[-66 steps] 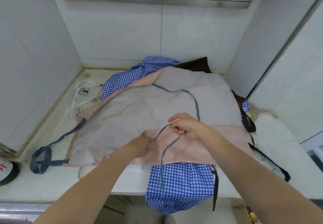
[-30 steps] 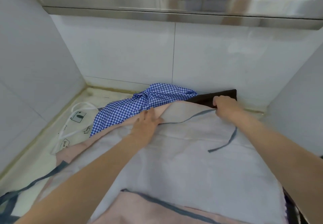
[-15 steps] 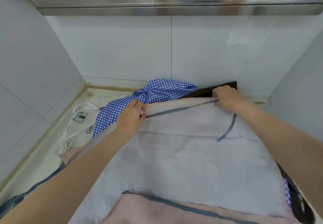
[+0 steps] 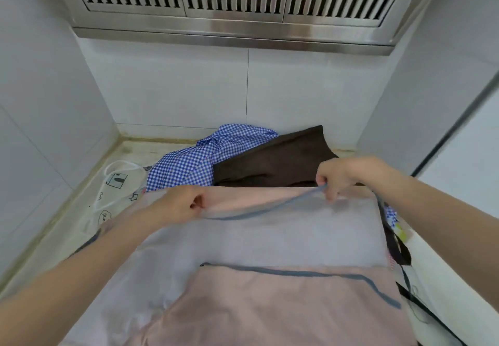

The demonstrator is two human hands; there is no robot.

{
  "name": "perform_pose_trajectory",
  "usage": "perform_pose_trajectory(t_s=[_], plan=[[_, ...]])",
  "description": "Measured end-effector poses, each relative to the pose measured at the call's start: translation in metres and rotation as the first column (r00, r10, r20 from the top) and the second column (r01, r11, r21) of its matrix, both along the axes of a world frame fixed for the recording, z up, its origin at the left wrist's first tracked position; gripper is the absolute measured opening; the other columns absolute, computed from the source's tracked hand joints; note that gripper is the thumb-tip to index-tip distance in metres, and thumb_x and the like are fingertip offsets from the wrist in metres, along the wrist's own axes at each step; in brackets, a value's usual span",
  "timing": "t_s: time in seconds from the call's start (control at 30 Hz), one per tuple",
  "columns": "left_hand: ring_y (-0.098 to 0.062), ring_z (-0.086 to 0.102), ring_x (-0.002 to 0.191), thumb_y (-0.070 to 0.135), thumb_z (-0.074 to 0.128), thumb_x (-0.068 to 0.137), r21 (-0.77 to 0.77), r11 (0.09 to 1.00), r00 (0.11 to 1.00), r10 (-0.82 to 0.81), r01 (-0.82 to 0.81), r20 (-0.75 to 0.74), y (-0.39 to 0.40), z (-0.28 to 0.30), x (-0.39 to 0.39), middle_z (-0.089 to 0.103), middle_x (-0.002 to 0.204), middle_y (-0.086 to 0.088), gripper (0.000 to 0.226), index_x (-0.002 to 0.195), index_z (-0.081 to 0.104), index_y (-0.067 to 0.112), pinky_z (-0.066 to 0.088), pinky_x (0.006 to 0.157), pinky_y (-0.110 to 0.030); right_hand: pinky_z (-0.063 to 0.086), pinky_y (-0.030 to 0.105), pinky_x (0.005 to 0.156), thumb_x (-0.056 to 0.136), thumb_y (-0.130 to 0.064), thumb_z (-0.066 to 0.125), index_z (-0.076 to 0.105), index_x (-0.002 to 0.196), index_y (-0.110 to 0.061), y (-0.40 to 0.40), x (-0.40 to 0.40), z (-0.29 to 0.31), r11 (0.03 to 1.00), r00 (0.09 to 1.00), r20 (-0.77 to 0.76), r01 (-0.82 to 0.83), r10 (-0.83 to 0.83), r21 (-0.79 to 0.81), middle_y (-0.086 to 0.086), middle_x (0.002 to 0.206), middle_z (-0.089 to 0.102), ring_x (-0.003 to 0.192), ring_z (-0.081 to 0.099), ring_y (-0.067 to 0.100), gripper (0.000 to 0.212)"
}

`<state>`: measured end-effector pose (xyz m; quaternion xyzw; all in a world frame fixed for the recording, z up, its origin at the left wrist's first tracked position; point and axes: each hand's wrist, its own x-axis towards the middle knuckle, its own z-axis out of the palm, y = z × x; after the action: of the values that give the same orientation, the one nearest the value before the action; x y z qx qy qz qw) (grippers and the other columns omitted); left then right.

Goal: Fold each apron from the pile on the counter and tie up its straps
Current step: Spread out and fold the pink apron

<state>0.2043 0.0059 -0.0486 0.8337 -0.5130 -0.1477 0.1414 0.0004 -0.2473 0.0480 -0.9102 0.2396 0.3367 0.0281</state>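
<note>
Hands: left hand (image 4: 181, 205) and right hand (image 4: 340, 177) each pinch far edge of pink apron (image 4: 283, 310), lifted off counter pile.

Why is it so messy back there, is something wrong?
Nothing looks broken or spilled. Behind the pink apron that both hands are folding, a blue checked cloth lies crumpled by the wall, partly under a brown cloth. Black straps trail loose at the right edge of the counter.

four aprons: one pink (image 4: 283, 305), one brown (image 4: 275, 164), one white (image 4: 116, 191), one blue-checked (image 4: 189, 167).
</note>
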Motion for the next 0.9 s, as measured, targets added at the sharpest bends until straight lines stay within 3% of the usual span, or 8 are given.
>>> perform_pose_trajectory(t_s=[0.07, 0.2, 0.33, 0.47, 0.63, 0.7, 0.8, 0.9], plan=[[-0.008, 0.055, 0.072, 0.0, 0.058, 0.079, 0.147, 0.983, 0.992, -0.098, 0.109, -0.079, 0.017, -0.013, -0.013, 0.06, 0.084, -0.001, 0.012, 0.085, 0.06, 0.011, 0.038, 0.065, -0.01, 0.034, 0.023, 0.051, 0.079, -0.019, 0.069, 0.058, 0.085, -0.013, 0.022, -0.017, -0.024, 1.0, 0.997, -0.073, -0.008, 0.007, -0.018, -0.001, 0.072, 0.054, 0.076, 0.05, 0.019, 0.014], [-0.016, 0.052, 0.091, 0.014, 0.06, 0.087, 0.24, 0.964, 0.991, -0.098, 0.117, -0.091, 0.021, -0.024, -0.022, 0.06, 0.109, -0.01, 0.022, 0.106, 0.061, 0.004, 0.039, 0.08, -0.023, 0.043, 0.023, 0.058, 0.076, -0.024, 0.073, 0.063, 0.11, -0.006, 0.036, -0.043, -0.067, 0.989, 0.984, -0.116, 0.141, -0.134, 0.053, 0.007, 0.1, 0.065, 0.08, 0.056, 0.021, 0.04], [-0.022, 0.055, 0.105, 0.011, 0.055, 0.09, 0.175, 0.981, 0.997, -0.078, 0.081, -0.027, -0.004, -0.021, -0.028, 0.05, 0.127, -0.008, 0.036, 0.126, 0.053, 0.01, 0.042, 0.087, -0.025, 0.05, 0.029, 0.067, 0.077, -0.026, 0.073, 0.061, 0.096, -0.017, 0.03, -0.045, -0.082, 0.968, 0.971, 0.077, 0.217, -0.227, 0.123, 0.007, 0.114, 0.06, 0.096, 0.06, 0.024, 0.025], [-0.022, 0.051, 0.115, 0.009, 0.053, 0.09, 0.169, 0.975, 0.99, -0.144, 0.142, 0.003, -0.034, -0.026, -0.034, 0.037, 0.142, -0.003, 0.048, 0.137, 0.041, 0.011, 0.04, 0.093, -0.025, 0.047, 0.029, 0.072, 0.081, -0.03, 0.068, 0.062, 0.11, -0.009, 0.022, -0.04, -0.085, 0.982, 0.983, -0.05, 0.178, -0.176, 0.059, 0.006, 0.105, 0.058, 0.091, 0.056, 0.023, 0.037], [-0.025, 0.054, 0.112, 0.007, 0.051, 0.091, 0.181, 0.98, 0.995, -0.089, 0.079, 0.052, -0.07, -0.035, -0.034, 0.018, 0.151, -0.001, 0.061, 0.146, 0.025, 0.012, 0.044, 0.094, -0.032, 0.039, 0.037, 0.095, 0.088, -0.026, 0.058, 0.043, 0.129, -0.012, 0.005, -0.027, -0.088, 0.98, 0.956, 0.291, 0.084, -0.029, -0.18, 0.009, 0.129, 0.042, 0.12, 0.04, 0.029, 0.046], [-0.027, 0.052, 0.116, 0.008, 0.051, 0.091, 0.216, 0.976, 0.997, -0.051, 0.036, 0.065, -0.079, -0.04, -0.033, 0.019, 0.152, -0.003, 0.064, 0.147, 0.022, 0.013, 0.043, 0.096, -0.033, 0.036, 0.04, 0.097, 0.086, -0.026, 0.061, 0.037, 0.134, -0.015, -0.002, -0.018, -0.093, 0.978, 0.952, 0.304, 0.086, -0.024, -0.193, 0.008, 0.133, 0.039, 0.123, 0.037, 0.029, 0.054], [-0.031, 0.052, 0.115, 0.014, 0.051, 0.092, 0.263, 0.964, 0.997, 0.017, -0.038, 0.081, -0.09, -0.052, -0.03, 0.032, 0.142, -0.011, 0.059, 0.145, 0.024, 0.011, 0.042, 0.095, -0.037, 0.034, 0.042, 0.098, 0.086, -0.022, 0.061, 0.041, 0.129, -0.015, -0.01, -0.008, -0.109, 0.985, 0.96, 0.253, 0.149, -0.124, -0.082, 0.009, 0.127, 0.042, 0.12, 0.041, 0.03, 0.048], [-0.034, 0.054, 0.109, 0.015, 0.049, 0.094, 0.236, 0.964, 0.988, 0.092, -0.12, 0.127, -0.091, -0.059, -0.017, 0.046, 0.125, -0.015, 0.038, 0.13, 0.044, 0.006, 0.042, 0.091, -0.04, 0.041, 0.036, 0.088, 0.085, -0.012, 0.056, 0.054, 0.094, -0.016, -0.021, -0.006, -0.108, 0.972, 0.934, 0.27, 0.225, -0.234, 0.064, 0.009, 0.112, 0.053, 0.106, 0.053, 0.029, 0.009]])
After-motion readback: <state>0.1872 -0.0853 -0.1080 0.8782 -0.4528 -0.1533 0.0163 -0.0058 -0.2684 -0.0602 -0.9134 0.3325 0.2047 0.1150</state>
